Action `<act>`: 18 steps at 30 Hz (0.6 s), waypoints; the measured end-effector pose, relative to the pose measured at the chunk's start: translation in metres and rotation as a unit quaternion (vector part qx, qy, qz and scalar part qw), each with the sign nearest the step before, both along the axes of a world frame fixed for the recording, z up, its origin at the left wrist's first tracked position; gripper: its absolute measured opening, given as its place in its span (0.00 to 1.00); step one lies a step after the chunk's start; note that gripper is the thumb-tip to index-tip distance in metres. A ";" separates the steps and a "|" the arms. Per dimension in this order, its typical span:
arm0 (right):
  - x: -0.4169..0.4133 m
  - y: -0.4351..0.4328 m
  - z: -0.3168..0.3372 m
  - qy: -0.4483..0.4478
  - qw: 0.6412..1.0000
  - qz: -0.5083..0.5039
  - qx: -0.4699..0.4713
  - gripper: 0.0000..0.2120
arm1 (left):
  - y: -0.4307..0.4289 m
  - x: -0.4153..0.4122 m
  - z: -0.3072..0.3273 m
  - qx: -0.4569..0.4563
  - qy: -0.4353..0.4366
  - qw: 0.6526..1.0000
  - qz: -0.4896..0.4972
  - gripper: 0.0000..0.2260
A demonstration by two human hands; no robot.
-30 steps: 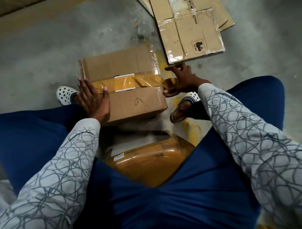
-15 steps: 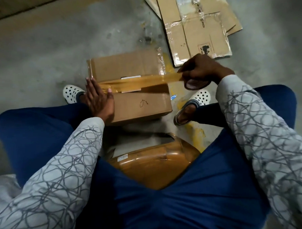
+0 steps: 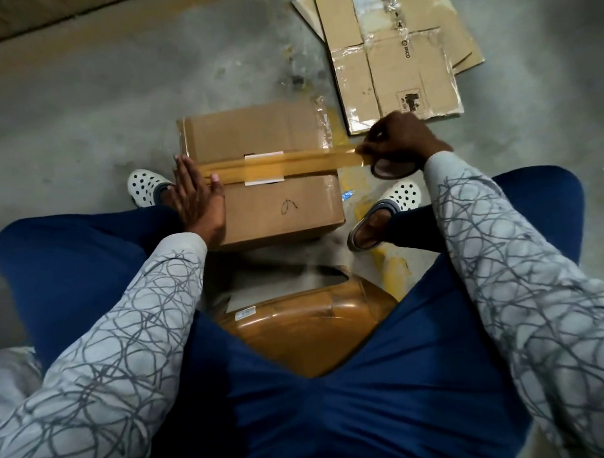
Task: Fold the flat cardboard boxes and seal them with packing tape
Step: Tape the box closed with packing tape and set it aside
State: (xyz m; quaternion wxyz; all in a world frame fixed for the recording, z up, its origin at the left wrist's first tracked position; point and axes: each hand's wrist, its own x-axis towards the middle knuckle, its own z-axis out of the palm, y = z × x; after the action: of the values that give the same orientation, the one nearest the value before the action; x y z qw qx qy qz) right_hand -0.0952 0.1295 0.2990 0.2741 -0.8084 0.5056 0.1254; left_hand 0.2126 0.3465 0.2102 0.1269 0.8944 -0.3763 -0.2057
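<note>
A folded cardboard box [image 3: 279, 209] sits on the floor between my feet, its top flaps closed. A brown strip of packing tape [image 3: 291, 162] stretches across the top seam and past the box's right edge. My left hand [image 3: 198, 198] lies flat on the box's left end, pressing the tape's start down. My right hand [image 3: 402, 141] is off the box's right side, holding the tape roll [image 3: 391, 169] with the strip pulled taut. Flat cardboard boxes [image 3: 397, 57] lie on the floor at the upper right.
I sit on an amber plastic stool [image 3: 307, 328] with my knees spread either side of the box. My white dotted shoes [image 3: 145, 186] flank the box. Bare concrete floor [image 3: 101, 98] lies to the left and beyond the box.
My right hand has pulled the tape roll up and out to the right, stretching the strip straight over the seam. The left hand stayed pressed on the box's left end.
</note>
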 end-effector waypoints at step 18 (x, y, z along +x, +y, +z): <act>-0.008 0.007 -0.063 -0.100 0.989 -0.105 0.041 0.16 | -0.009 -0.226 0.052 0.002 -0.060 0.963 -0.263 0.37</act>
State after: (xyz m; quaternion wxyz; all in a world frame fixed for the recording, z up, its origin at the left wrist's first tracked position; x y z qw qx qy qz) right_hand -0.1032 0.1363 0.2365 0.3676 -0.7477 0.5519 0.0349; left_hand -0.0132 0.3378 0.2620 0.0434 0.7747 -0.6051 -0.1782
